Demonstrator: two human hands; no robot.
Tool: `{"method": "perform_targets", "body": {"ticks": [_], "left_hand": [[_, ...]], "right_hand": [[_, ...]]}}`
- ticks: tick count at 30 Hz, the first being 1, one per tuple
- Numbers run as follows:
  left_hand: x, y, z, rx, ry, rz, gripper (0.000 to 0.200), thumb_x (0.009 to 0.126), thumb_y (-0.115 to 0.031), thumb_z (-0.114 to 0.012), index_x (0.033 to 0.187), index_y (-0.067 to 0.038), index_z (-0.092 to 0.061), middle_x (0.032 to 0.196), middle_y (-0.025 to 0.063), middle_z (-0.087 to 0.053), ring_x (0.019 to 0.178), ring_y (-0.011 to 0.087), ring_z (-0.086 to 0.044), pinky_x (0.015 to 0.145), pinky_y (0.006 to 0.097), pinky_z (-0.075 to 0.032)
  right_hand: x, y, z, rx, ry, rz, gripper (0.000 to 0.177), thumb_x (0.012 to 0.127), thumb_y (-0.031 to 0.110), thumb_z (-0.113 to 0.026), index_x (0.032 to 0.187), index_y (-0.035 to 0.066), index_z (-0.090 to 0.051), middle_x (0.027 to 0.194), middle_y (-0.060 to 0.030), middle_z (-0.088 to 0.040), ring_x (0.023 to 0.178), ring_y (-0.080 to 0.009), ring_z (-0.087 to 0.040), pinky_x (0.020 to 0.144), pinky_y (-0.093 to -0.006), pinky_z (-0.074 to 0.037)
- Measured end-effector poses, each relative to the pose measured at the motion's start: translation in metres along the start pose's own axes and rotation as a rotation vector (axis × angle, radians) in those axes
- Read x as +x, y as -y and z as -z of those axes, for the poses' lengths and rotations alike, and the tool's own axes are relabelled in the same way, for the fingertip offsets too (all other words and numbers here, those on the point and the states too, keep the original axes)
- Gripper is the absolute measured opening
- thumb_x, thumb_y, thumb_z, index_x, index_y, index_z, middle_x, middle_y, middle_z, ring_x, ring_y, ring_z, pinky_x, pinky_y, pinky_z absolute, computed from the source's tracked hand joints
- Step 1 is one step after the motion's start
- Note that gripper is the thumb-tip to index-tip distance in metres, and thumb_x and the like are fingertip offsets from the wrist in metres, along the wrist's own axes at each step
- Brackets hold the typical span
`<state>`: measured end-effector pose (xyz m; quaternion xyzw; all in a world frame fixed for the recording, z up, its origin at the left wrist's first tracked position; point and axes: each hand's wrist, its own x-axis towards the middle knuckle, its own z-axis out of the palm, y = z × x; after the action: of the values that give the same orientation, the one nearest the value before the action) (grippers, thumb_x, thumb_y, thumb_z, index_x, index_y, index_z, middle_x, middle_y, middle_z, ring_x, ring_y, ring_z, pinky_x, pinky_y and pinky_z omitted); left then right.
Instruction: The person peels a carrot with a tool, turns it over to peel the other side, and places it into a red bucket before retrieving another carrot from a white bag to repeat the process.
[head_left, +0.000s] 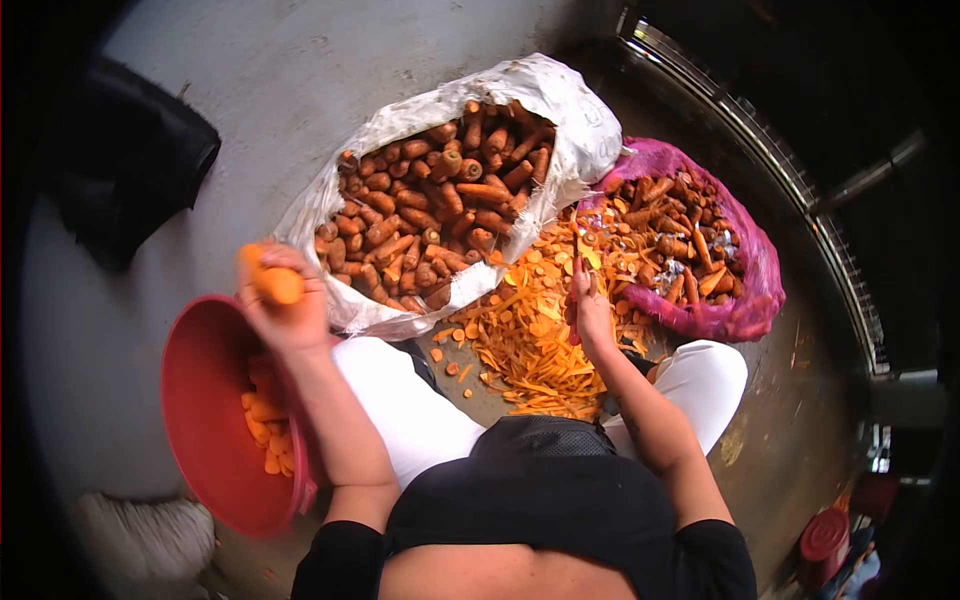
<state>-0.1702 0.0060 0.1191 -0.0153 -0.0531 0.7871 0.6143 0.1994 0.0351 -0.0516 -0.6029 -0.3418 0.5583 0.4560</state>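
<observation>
My left hand [287, 312] is closed around a peeled carrot [280, 284], bright orange and smooth, held up over the rim of a red tub [212, 400]. Inside that tub lie several peeled carrots [268, 437]. Over the heap of peelings, my right hand [592, 312] grips a knife [576, 240], its narrow blade pointing away from me. The peelings and cut carrot ends [535, 345] cover the floor between my legs. Beyond them, a white sack [570, 100] lies open, full of unpeeled carrots [420, 200].
A pink mesh sack [762, 270] with carrots and scraps stands at the right, touching the peelings. Dark cloth or plastic [130, 160] lies at the far left. A pale sack [150, 535] sits below the tub. A red container [825, 535] is at lower right.
</observation>
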Motion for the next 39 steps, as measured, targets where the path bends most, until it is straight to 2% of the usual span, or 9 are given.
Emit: {"method": "perform_targets", "body": {"ticks": [3,7,11,15,25,29,31,35,39], "left_hand": [[-0.025,-0.074,-0.009,0.198,0.053,-0.386,0.022,0.087,-0.015,-0.061,0.096,0.002,-0.050,0.086,0.0108,-0.056,0.082,0.0205,-0.058,0.074,0.0340,-0.051],[-0.048,-0.140,0.000,0.268,-0.270,-0.866,0.028,0.087,-0.017,-0.060,0.105,0.003,-0.051,0.097,0.0165,-0.059,0.090,0.0287,-0.060,0.080,0.0403,-0.052],[-0.060,-0.140,0.013,0.102,-0.344,-0.711,0.028,0.087,-0.014,-0.059,0.105,0.007,-0.053,0.102,0.0184,-0.061,0.095,0.0306,-0.060,0.088,0.0429,-0.052],[-0.042,-0.101,0.013,0.205,-0.041,-0.283,0.015,0.089,-0.008,-0.057,0.098,0.004,-0.057,0.091,0.0122,-0.062,0.087,0.0226,-0.059,0.080,0.0348,-0.051],[0.039,0.010,0.046,0.502,-0.167,0.124,0.013,0.091,-0.014,-0.057,0.097,-0.003,-0.059,0.086,0.0046,-0.059,0.076,0.0151,-0.056,0.070,0.0261,-0.049],[0.088,0.034,0.099,0.836,-0.445,0.021,0.015,0.086,-0.019,-0.062,0.095,-0.008,-0.059,0.081,0.0025,-0.060,0.074,0.0134,-0.058,0.068,0.0282,-0.049],[0.111,0.047,0.133,1.109,-0.548,0.004,0.019,0.088,-0.021,-0.061,0.101,-0.007,-0.057,0.080,0.0053,-0.062,0.062,0.0129,-0.059,0.055,0.0268,-0.050],[0.135,0.055,0.220,1.692,-0.437,0.414,0.026,0.090,-0.024,-0.058,0.106,-0.005,-0.057,0.082,0.0065,-0.063,0.061,0.0106,-0.060,0.053,0.0257,-0.050],[0.150,0.052,0.299,2.428,-0.226,0.828,0.029,0.087,-0.020,-0.058,0.113,-0.007,-0.057,0.092,0.0143,-0.066,0.087,0.0285,-0.064,0.078,0.0388,-0.052]], "right_hand": [[-0.002,0.001,-0.002,-0.003,-0.011,0.000,0.058,0.088,0.059,-0.055,0.072,0.003,-0.053,0.055,-0.0040,-0.047,0.045,-0.0125,-0.044,0.043,-0.0276,-0.034],[-0.010,0.010,-0.013,-0.044,-0.022,-0.002,0.054,0.089,0.056,-0.056,0.074,0.005,-0.054,0.057,-0.0029,-0.046,0.046,-0.0121,-0.044,0.044,-0.0271,-0.034],[-0.009,0.005,-0.012,-0.059,-0.008,-0.021,0.052,0.090,0.056,-0.054,0.077,0.005,-0.053,0.059,-0.0018,-0.045,0.047,-0.0114,-0.043,0.044,-0.0266,-0.034],[-0.003,0.002,-0.008,-0.075,0.022,-0.042,0.048,0.090,0.054,-0.055,0.078,0.008,-0.050,0.063,-0.0014,-0.047,0.048,-0.0109,-0.043,0.045,-0.0257,-0.034],[0.003,0.046,0.012,-0.377,0.271,-0.167,0.053,0.092,0.056,-0.050,0.076,0.005,-0.053,0.055,-0.0021,-0.046,0.045,-0.0106,-0.042,0.043,-0.0262,-0.031],[0.020,0.039,0.026,-0.499,0.332,-0.262,0.044,0.093,0.051,-0.053,0.083,0.008,-0.057,0.056,0.0027,-0.041,0.041,-0.0070,-0.036,0.037,-0.0254,-0.026],[0.021,0.037,0.022,-0.383,0.320,-0.274,0.046,0.093,0.051,-0.054,0.078,0.008,-0.057,0.055,0.0047,-0.036,0.040,-0.0060,-0.033,0.037,-0.0249,-0.026],[0.042,0.010,0.023,-0.404,0.321,-0.324,0.048,0.092,0.051,-0.055,0.074,0.006,-0.056,0.053,0.0019,-0.041,0.040,-0.0082,-0.037,0.037,-0.0257,-0.029],[0.050,0.017,0.021,-0.604,0.406,-0.304,0.052,0.093,0.052,-0.052,0.072,0.004,-0.054,0.053,-0.0016,-0.047,0.045,-0.0092,-0.044,0.041,-0.0254,-0.035]]}}
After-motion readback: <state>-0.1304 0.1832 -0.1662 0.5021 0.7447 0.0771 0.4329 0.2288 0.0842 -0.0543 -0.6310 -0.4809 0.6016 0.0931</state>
